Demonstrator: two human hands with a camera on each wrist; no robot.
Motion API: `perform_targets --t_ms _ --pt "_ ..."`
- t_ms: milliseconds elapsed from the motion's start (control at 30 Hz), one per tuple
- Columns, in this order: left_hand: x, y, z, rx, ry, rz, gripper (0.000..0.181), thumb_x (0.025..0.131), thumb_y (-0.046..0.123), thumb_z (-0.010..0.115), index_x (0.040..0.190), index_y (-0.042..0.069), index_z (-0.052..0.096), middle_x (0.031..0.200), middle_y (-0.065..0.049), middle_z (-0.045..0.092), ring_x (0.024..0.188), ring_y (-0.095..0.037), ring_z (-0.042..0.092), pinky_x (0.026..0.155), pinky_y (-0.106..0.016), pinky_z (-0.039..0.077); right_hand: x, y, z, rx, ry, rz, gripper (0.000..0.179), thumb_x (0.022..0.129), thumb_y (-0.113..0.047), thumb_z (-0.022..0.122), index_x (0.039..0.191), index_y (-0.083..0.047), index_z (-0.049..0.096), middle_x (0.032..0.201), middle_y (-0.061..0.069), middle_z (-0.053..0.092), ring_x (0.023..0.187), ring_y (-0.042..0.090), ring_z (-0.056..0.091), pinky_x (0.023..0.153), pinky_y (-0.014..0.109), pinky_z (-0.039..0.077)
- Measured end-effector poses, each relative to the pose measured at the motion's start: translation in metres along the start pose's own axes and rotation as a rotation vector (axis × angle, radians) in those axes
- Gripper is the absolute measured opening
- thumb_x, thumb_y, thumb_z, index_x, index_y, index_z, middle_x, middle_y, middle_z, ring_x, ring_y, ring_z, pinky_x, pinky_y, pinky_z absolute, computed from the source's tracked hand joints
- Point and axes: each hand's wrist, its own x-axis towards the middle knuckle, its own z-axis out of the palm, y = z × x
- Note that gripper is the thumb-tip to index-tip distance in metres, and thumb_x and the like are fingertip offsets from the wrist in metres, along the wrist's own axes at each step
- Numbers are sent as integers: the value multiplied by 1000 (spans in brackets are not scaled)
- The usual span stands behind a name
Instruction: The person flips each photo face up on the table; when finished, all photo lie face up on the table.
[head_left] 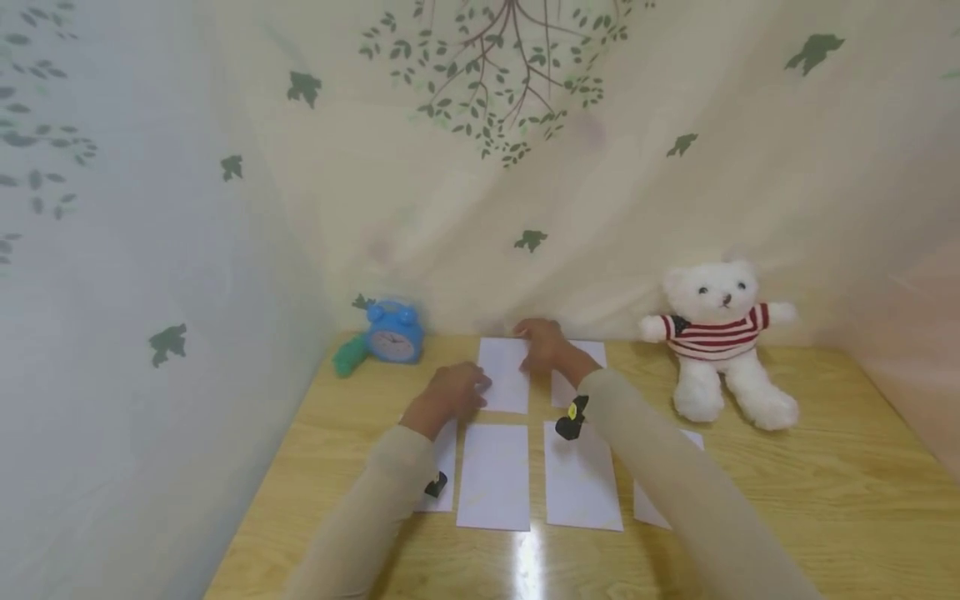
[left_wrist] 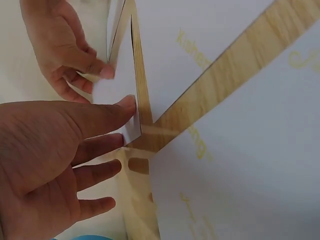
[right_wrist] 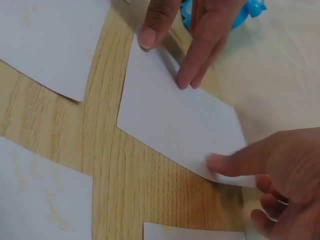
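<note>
A white paper card (head_left: pixel 502 385) lies in the back row on the wooden table, with both hands at it. My left hand (head_left: pixel 453 395) holds its left end, thumb (left_wrist: pixel 128 103) on top and index finger at the edge. At the far right corner my right hand (head_left: pixel 543 343) pinches the same card, its thumb (right_wrist: pixel 218 164) on the upper face and other fingers partly hidden beyond the edge. The card's surface bends slightly in the right wrist view. To its right, another white card (head_left: pixel 592 354) is partly covered by my right forearm.
Several more white cards, including one in the front middle (head_left: pixel 492 479), form a front row; faint yellow lettering (left_wrist: pixel 192 49) marks some. A blue alarm clock (head_left: pixel 394 335) and a green object (head_left: pixel 349 356) stand back left. A white teddy bear (head_left: pixel 720 342) sits against the curtain (head_left: pixel 450 250) at right.
</note>
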Motion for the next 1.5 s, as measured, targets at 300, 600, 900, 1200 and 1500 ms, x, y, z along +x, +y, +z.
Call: perform_targets --t_ms 300,600,900,1200,1500 --pt "5 10 -8 0 18 -31 23 100 25 71 117 11 77 125 -8 77 123 -30 69 112 -49 48 -4 -6 -9 524 122 167 38 92 1 68 129 4 59 109 23 70 84 26 70 78 37 62" --pt "18 39 1 125 67 -140 73 101 73 47 109 6 74 105 -15 78 109 -41 69 105 -58 47 -9 -15 -11 994 98 345 32 99 -2 60 130 4 52 97 12 63 68 13 62 66 25 60" --pt "19 53 1 75 61 -192 57 102 58 55 108 3 71 109 -19 77 110 -39 69 106 -55 48 -13 -22 -16 1131 97 391 24 98 -2 59 121 -4 52 89 6 62 71 13 64 68 27 61" --pt "10 42 -8 -325 164 -128 42 105 35 55 68 16 62 63 3 60 58 -17 54 56 -33 43 -21 -14 -14 1141 129 292 33 106 -10 54 136 4 48 92 3 67 85 17 72 98 43 62" --pt "6 26 -18 -646 284 -164 33 104 31 58 83 8 71 66 2 54 58 -13 47 53 -27 39 -25 -6 -2 932 92 199 28 106 -19 55 122 3 60 124 27 68 113 36 70 107 56 55"
